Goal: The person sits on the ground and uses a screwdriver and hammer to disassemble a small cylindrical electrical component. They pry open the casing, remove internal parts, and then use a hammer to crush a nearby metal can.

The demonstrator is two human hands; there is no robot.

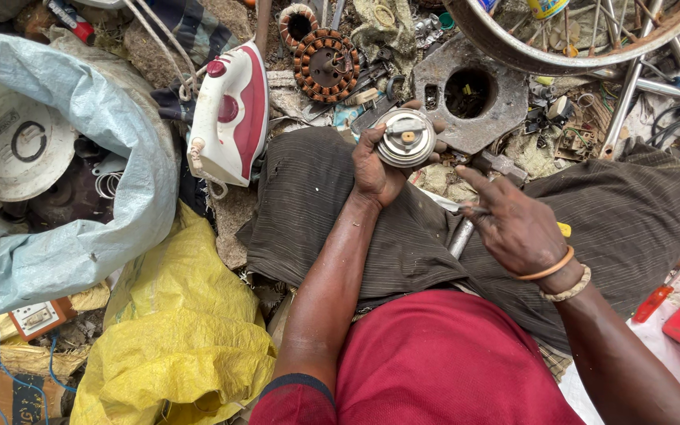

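One small round silver metal disc part with a brass-coloured centre [406,137] sits upright in the left hand [378,169], thumb and fingers closed around its rim, just above the knee and to the right of the white and red clothes iron [232,116]. It looks stiff, fairly heavy for its size and perhaps greasy, so the rim seems the safest place to hold. Right of the disc, the right hand [513,224] has its forefinger stretched out and the other fingers curled loosely near a grey metal rod [461,236]; I cannot tell whether it grips it.

Wheel rim [513,51] cut off by top edge.
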